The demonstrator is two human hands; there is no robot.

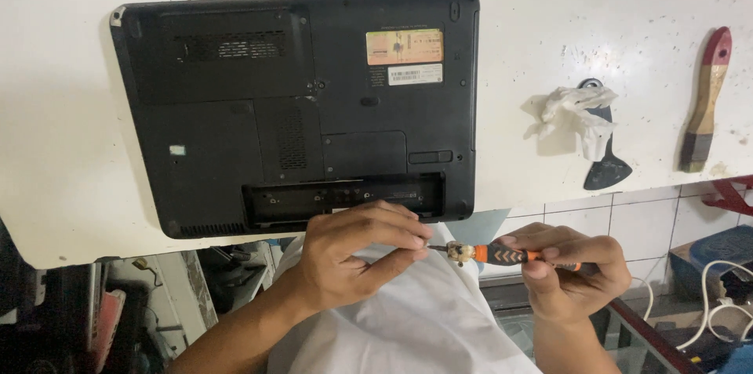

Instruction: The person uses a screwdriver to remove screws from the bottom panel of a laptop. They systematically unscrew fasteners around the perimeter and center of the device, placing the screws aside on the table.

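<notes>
A black laptop (pixel 306 107) lies upside down on the white table (pixel 63 147), its open battery bay along the near edge. Just below that edge, my right hand (pixel 576 268) grips a small screwdriver (pixel 502 254) with an orange and black handle, held level and pointing left. The fingertips of my left hand (pixel 357 252) pinch the screwdriver's tip; whether a screw or bit sits between them is hidden. Both hands hover over my white shirt, off the table.
To the right on the table lie a crumpled white tissue (pixel 576 107) over a black scraper (pixel 605 170) and a paintbrush (pixel 706 99) with a red handle. White cables (pixel 718 303) and boxes sit on the floor at lower right.
</notes>
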